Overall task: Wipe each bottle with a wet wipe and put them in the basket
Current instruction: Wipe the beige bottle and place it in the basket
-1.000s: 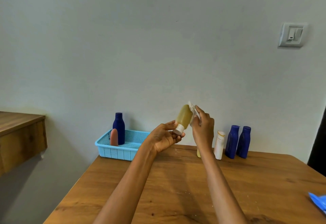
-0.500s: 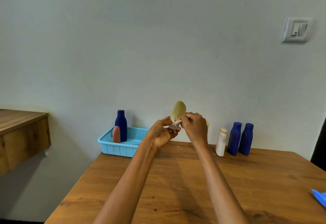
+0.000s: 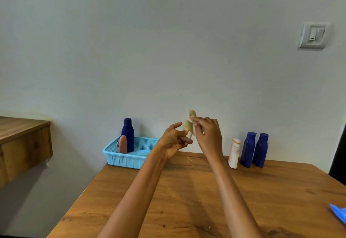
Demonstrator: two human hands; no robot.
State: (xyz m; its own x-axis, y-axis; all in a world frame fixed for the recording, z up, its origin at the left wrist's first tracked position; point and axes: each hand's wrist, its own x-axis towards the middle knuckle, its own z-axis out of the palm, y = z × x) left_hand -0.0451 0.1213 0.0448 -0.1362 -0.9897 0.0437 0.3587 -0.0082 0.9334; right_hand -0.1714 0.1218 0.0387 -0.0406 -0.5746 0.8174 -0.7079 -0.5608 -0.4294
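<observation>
The yellowish bottle (image 3: 188,125) is up in the air between my two hands, above the far part of the wooden table (image 3: 206,200), cap end down and body tilted up and slightly right. My left hand (image 3: 173,141) comes in from the lower left with the palm turned toward me; its fingers curl round the white cap (image 3: 187,136) at the bottom and pinch it, the thumb stretched up beside the bottle. My right hand (image 3: 208,134) reaches in from the lower right, back of the hand toward me, fingers bent and pinching a white wet wipe (image 3: 194,125) against the bottle's right side. Both forearms run up from the bottom edge and nearly meet at the bottle. The bottle is motion-blurred, so I cannot make out its label or exact outline, and most of the wipe is hidden behind my right fingers. To the left of my left hand sits the light blue basket (image 3: 129,160) with a dark blue bottle (image 3: 127,134) and a small pink bottle (image 3: 123,144) standing inside. To the right of my right hand stand a white bottle (image 3: 234,153) and two dark blue bottles (image 3: 254,149), close together by the wall. At the far right edge, near me, a blue object (image 3: 339,214) is cut off and I cannot tell what it is.
</observation>
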